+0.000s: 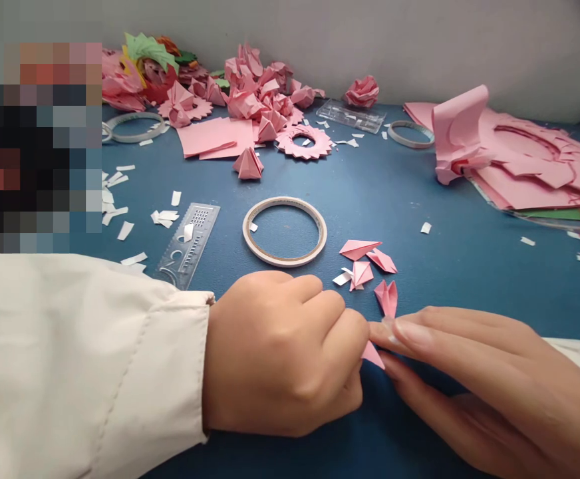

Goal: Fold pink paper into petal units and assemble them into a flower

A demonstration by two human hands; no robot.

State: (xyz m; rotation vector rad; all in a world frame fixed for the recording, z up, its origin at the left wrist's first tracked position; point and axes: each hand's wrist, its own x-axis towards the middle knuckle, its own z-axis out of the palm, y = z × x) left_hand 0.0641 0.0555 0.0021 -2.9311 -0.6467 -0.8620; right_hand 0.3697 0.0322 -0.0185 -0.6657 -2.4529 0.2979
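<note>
My left hand (285,352) is closed around a folded pink paper piece (372,356); only its pointed tip shows past the fingers, and the rest is hidden. My right hand (474,379) meets it from the right, its fingers pinched by that tip. A tiny whitish bit shows at the right fingertips, too small to name. Just beyond them is a small folded pink paper piece (386,299), its lower end overlapped by the fingers. Several more folded pink pieces (362,274) lie a little farther off. A roll of tape (247,233) lies flat beyond my left hand.
A clear ruler (197,233) lies beyond my left sleeve among white paper scraps (126,231). Along the wall are heaped pink paper shapes (250,100), a pink ring (290,145) and another tape roll (410,138). Large pink paper sheets (524,189) lie at right.
</note>
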